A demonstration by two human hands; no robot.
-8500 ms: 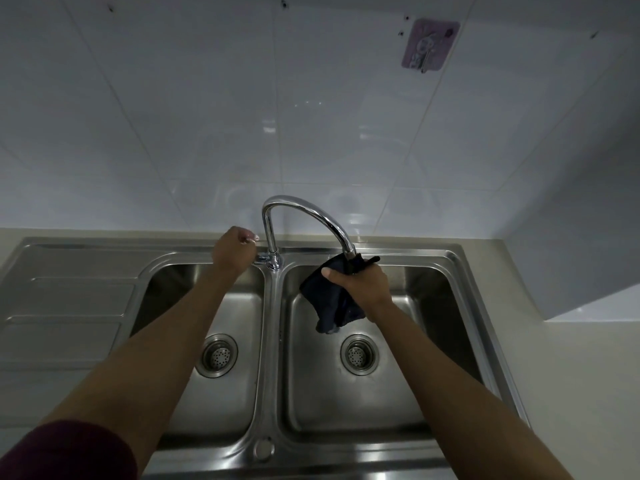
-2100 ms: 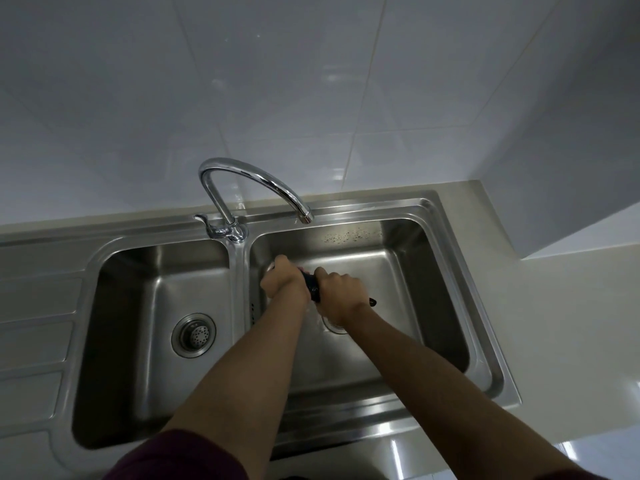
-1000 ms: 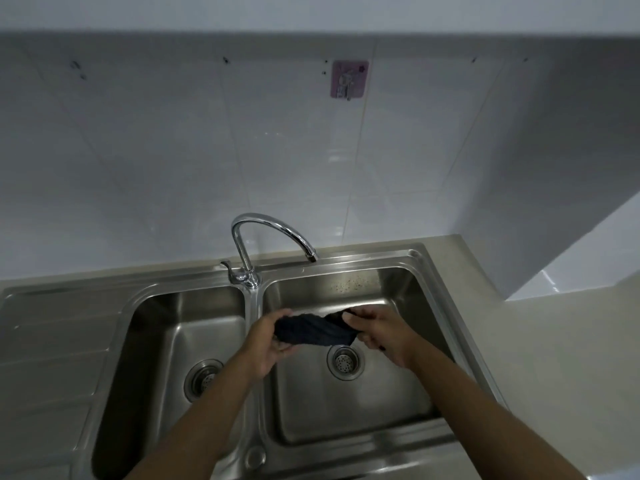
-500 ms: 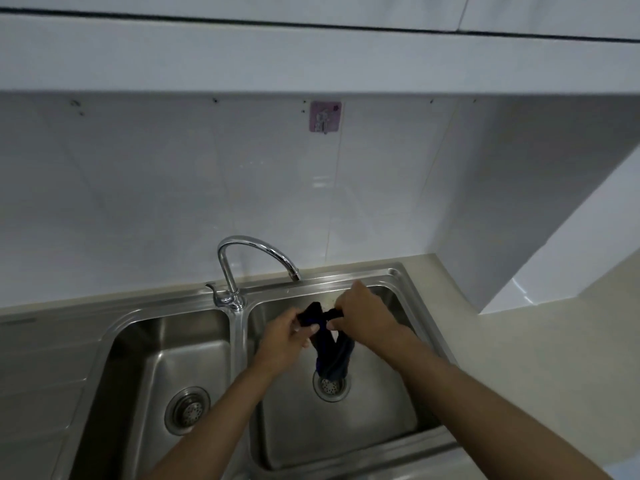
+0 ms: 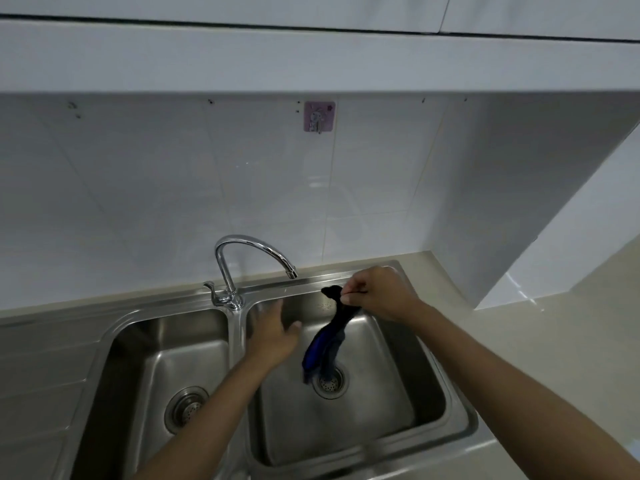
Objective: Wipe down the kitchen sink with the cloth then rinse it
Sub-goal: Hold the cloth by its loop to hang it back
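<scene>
A dark blue cloth hangs down over the right basin of the steel double sink. My right hand pinches its top end near the basin's back rim. The cloth's lower end dangles just above the right drain. My left hand is blurred, with fingers spread and nothing in it, over the divider between the basins, left of the cloth. The chrome tap arches over the back of the right basin, and I see no water running from it.
The left basin has its own drain, and a ribbed draining board lies further left. A beige counter runs to the right. A purple wall hook sits on the white tiles under an overhead cabinet.
My left hand has let go of the cloth and moved left. The right hand lifted the cloth's end toward the back right, so it now hangs straight from that hand alone.
</scene>
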